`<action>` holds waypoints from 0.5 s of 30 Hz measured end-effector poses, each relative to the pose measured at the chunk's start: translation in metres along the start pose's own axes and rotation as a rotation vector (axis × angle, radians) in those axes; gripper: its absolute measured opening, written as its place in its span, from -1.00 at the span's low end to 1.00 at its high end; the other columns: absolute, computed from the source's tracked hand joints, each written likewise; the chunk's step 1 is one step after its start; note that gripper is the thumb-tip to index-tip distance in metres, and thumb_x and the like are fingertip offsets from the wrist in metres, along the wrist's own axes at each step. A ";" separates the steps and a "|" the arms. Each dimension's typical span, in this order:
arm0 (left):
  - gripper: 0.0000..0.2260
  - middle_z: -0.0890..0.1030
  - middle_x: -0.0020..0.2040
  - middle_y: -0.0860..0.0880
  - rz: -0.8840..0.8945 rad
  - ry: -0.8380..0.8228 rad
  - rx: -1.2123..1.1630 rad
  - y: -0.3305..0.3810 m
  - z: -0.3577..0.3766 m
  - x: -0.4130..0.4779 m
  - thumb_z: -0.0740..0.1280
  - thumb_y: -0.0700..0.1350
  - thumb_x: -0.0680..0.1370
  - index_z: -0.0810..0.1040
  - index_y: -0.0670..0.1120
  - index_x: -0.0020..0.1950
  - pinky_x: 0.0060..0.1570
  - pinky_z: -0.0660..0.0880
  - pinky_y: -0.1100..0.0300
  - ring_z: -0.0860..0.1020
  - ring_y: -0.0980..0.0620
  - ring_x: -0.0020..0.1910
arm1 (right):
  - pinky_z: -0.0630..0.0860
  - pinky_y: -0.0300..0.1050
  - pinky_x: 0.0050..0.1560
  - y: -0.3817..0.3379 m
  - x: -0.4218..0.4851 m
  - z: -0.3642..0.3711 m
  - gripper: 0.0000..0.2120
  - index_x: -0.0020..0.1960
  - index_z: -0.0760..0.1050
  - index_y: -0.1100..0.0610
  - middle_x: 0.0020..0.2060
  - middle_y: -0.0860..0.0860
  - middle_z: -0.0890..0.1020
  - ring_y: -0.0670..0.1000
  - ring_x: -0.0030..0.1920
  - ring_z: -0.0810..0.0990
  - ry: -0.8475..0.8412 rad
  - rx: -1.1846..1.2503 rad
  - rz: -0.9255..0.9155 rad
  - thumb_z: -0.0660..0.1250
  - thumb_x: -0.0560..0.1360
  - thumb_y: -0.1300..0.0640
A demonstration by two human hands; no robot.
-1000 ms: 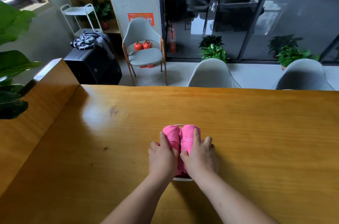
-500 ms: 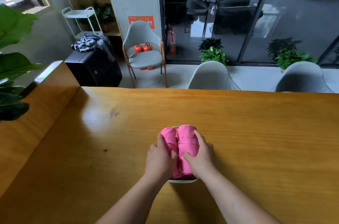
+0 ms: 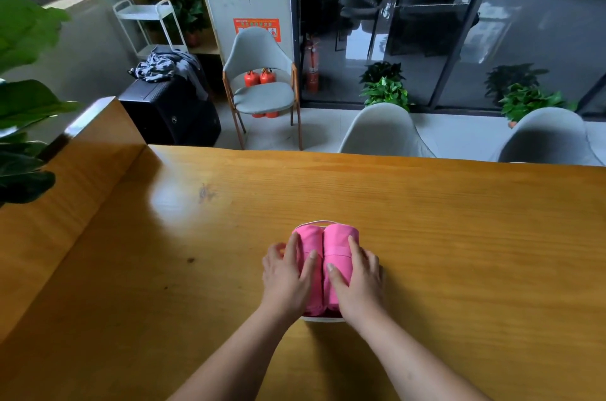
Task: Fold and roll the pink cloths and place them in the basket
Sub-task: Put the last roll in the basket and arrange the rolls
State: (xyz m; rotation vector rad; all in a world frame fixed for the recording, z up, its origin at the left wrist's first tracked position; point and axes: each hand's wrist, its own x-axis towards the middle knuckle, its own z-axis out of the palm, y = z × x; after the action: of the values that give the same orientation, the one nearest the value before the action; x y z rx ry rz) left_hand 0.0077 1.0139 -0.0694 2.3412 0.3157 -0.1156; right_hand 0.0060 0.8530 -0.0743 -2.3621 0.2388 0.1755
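Two rolled pink cloths lie side by side in a small white basket on the wooden table, the left roll and the right roll touching each other. My left hand rests flat on the left roll with its fingers spread. On the right roll my right hand presses down, fingers straight. Only thin strips of the basket's rim show at the far and near ends; its walls are hidden by the cloths and my hands.
The wooden table stretches wide on both sides of the basket. A raised wooden ledge borders it on the left, with plant leaves above. Two grey chairs stand at the far edge.
Both hands slid slightly apart and back toward me along the rolls, uncovering more of the pink cloth. The rolls sit lower and more evenly in the basket.
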 end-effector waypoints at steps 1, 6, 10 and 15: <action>-0.37 0.20 0.61 -0.08 0.037 -0.005 -0.059 -0.002 0.001 0.000 0.11 0.31 0.68 0.07 0.15 0.70 0.59 0.15 -0.07 0.12 -0.08 0.62 | 0.14 0.02 0.56 0.000 0.001 0.002 -0.20 0.70 -0.02 -0.18 0.53 -0.02 0.22 0.11 0.51 0.19 0.001 -0.004 -0.015 0.31 0.59 -0.25; -0.36 -0.06 0.72 0.05 0.100 -0.101 -0.164 -0.004 0.007 0.001 0.18 0.08 0.74 -0.07 0.06 0.73 0.66 0.01 -0.02 -0.08 0.10 0.69 | 0.13 -0.04 0.56 -0.003 0.011 -0.004 -0.17 0.70 0.02 -0.10 0.51 0.01 0.27 0.10 0.48 0.25 -0.003 -0.066 -0.041 0.37 0.57 -0.15; -0.37 -0.10 0.72 0.04 0.108 -0.112 -0.178 -0.004 0.010 0.003 0.16 0.03 0.75 -0.09 0.04 0.73 0.66 0.01 0.03 -0.08 0.11 0.69 | 0.20 0.00 0.53 0.000 0.006 -0.003 -0.20 0.71 -0.03 -0.08 0.51 0.02 0.24 0.12 0.44 0.25 0.000 -0.145 -0.084 0.27 0.60 -0.20; -0.36 -0.09 0.73 0.03 0.105 -0.180 -0.293 -0.011 0.008 0.013 0.11 0.15 0.72 -0.06 0.04 0.73 0.67 -0.11 0.04 -0.15 0.16 0.68 | 0.19 0.07 0.53 0.004 0.013 -0.005 -0.19 0.71 -0.01 0.00 0.52 0.08 0.22 0.18 0.45 0.24 -0.057 -0.237 -0.163 0.13 0.56 -0.28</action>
State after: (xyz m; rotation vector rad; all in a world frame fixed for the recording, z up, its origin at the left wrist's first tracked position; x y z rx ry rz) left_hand 0.0176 1.0181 -0.0846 2.0350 0.1116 -0.2125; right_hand 0.0181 0.8450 -0.0760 -2.5940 -0.0039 0.2023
